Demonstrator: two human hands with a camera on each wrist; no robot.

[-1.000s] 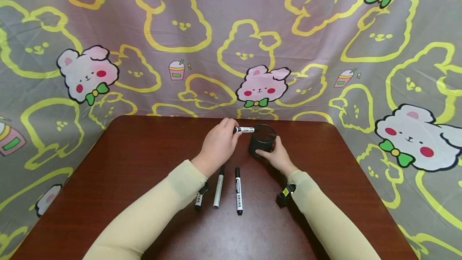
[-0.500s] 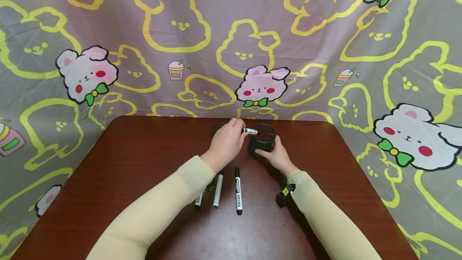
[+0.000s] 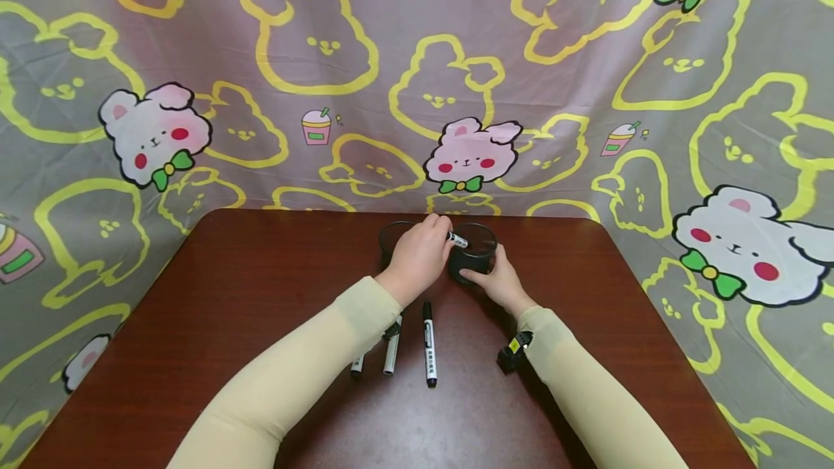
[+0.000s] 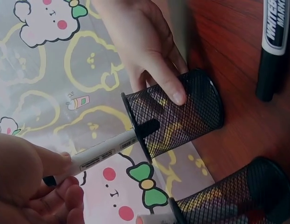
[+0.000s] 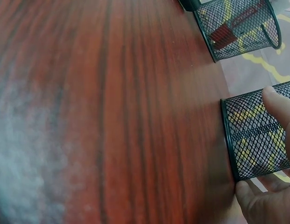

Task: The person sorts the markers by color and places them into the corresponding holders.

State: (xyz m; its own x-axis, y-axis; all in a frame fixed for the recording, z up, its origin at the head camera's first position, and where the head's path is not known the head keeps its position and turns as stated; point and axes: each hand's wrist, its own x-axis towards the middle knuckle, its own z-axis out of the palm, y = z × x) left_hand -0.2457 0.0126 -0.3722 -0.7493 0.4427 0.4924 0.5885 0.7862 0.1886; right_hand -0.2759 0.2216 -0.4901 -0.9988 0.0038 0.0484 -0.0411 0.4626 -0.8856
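Note:
In the head view my left hand (image 3: 419, 258) pinches a white whiteboard marker (image 4: 102, 151) near its end. The left wrist view shows the marker slanting, its black cap just inside the mouth of a black mesh pen holder (image 4: 175, 114). My right hand (image 3: 504, 282) grips this upright holder from the right side, with thumb and fingers around the wall. A second mesh pen holder (image 4: 224, 196) stands to the left, partly hidden behind my left hand in the head view; a marker and something red show in it.
A whiteboard marker (image 3: 430, 346) lies on the brown table (image 3: 260, 281) in front of the holders. Left of it lie another marker (image 3: 392, 353) and a third marker (image 3: 356, 368), both partly covered by my left forearm. A patterned cloth (image 3: 365, 93) hangs behind the table.
My left hand has moved right, and the marker's tip has gone from the holder's rim to inside its mouth, tilting downward. The second holder has come into view. My right hand stays put.

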